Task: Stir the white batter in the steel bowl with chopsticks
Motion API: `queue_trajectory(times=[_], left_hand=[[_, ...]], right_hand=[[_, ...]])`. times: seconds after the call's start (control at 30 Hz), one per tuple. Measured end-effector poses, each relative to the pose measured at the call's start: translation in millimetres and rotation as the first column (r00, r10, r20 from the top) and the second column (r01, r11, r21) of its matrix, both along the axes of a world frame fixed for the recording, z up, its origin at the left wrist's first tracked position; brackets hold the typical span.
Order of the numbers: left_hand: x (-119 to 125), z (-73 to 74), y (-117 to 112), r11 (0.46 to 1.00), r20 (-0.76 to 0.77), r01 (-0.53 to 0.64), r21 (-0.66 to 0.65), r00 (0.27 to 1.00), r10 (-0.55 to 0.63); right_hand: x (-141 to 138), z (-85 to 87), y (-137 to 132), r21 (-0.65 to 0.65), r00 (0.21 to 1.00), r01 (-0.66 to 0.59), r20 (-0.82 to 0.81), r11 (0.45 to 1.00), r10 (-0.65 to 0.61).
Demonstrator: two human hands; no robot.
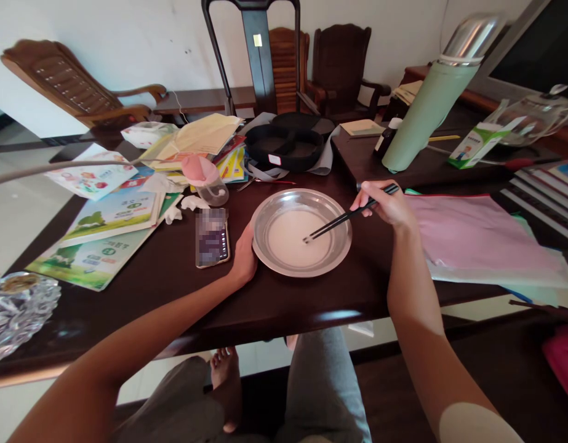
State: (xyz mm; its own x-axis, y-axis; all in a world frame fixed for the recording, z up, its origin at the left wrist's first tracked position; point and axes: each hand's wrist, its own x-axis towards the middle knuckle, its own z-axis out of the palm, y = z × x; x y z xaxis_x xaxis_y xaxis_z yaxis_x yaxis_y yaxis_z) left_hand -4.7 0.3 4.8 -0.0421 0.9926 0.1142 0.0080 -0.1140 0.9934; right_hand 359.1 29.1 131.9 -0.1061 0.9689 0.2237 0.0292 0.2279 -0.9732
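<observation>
A shallow metal bowl point(302, 269) with a wide rim sits on the dark table in front of me. It holds a whitish, milky substance point(293, 234); whether this is liquid or powder I cannot make out. Against the bowl's left side my left hand point(244, 253) is closed round the rim, its fingers partly hidden. My right hand point(383, 203) grips a pair of black chopsticks point(343, 217) near their upper end. They slant down to the left, tips together in the whitish substance. Left of my left hand lies a phone point(213, 237) with a lit, partly blurred screen.
Behind the bowl are a pink-lidded clear cup point(205, 178), crumpled tissues point(173, 212) and a black strapped item point(284, 147). Booklets point(103, 227) and a glass dish point(20, 320) lie left. Rightward are a pink folder point(477, 234), a green thermos point(431, 104) and a small box point(480, 144).
</observation>
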Motion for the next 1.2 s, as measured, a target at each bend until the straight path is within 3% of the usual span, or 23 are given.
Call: queue_trajectory(times=[0.17,0.27,0.4,0.5,0.63,0.73,0.87,1.07,1.2], left_hand=[[1.7,2.4,-0.6,1.0,0.032,-0.002,-0.012,0.999,0.002],[2.3,3.5,-0.6,1.0,0.028,-0.002,-0.019,1.0,0.003],[1.9,4.0,-0.9,1.0,-0.009,-0.007,-0.015,1.0,0.007],[1.8,4.2,-1.1,1.0,0.006,-0.006,-0.009,1.0,0.006],[1.4,2.9,-0.3,1.0,0.049,0.0,-0.021,0.999,0.001],[0.8,1.1,0.7,1.0,-0.003,0.007,-0.015,1.0,-0.007],[1.0,0.8,0.9,1.0,0.024,-0.002,-0.011,1.0,0.002],[0.6,0.1,1.6,1.0,0.05,-0.018,-0.024,0.999,0.019],[-0.2,-2.0,2.8,1.0,0.015,-0.009,-0.006,1.0,0.009]], right_hand=[[-23.6,-1.2,-1.2,-0.036,0.985,-0.16,0.056,0.987,0.162],[-24.7,-0.5,0.3,0.032,0.993,-0.1,0.073,0.994,0.097],[-6.4,1.1,0.4,0.065,1.0,0.025,0.01,0.998,-0.026],[-4.0,0.7,-1.1,0.02,1.0,-0.015,-0.007,1.0,0.015],[-22.3,-1.8,-0.6,0.026,0.992,-0.114,0.049,0.993,0.113],[-26.8,-2.9,1.8,0.071,0.993,-0.093,0.076,0.993,0.087],[-11.1,-2.4,2.5,0.08,1.0,0.01,-0.005,0.997,-0.01],[-17.4,-2.8,0.0,-0.03,0.99,-0.143,0.001,0.989,0.143],[-25.7,-2.7,1.8,0.039,0.992,-0.116,0.059,0.992,0.114]])
